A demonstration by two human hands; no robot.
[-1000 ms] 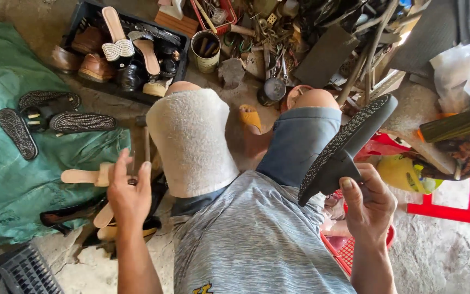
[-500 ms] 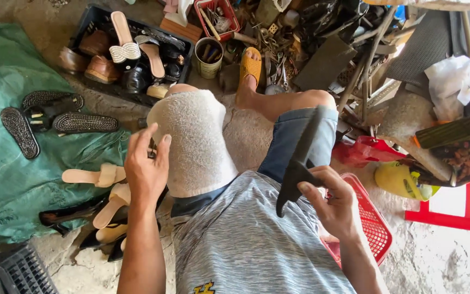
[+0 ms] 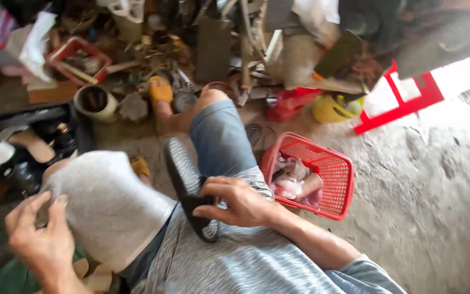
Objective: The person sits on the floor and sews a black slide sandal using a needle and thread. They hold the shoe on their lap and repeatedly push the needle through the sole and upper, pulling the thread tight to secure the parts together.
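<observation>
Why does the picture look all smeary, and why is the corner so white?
Head view: the clutter along the top and the left hand are smeared by motion blur; the right hand gripping the black shoe sole and the red basket look sharper; bright daylight washes out the floor at the upper right.

The right hand [image 3: 240, 204] grips a black shoe sole [image 3: 187, 185] on the lap, the left hand [image 3: 42, 239] touches a grey cloth [image 3: 107, 204], beside a red basket [image 3: 333, 190].

right hand [image 3: 240, 204] fingers curled, gripping; left hand [image 3: 42, 239] fingers half-bent, resting on knee.
</observation>
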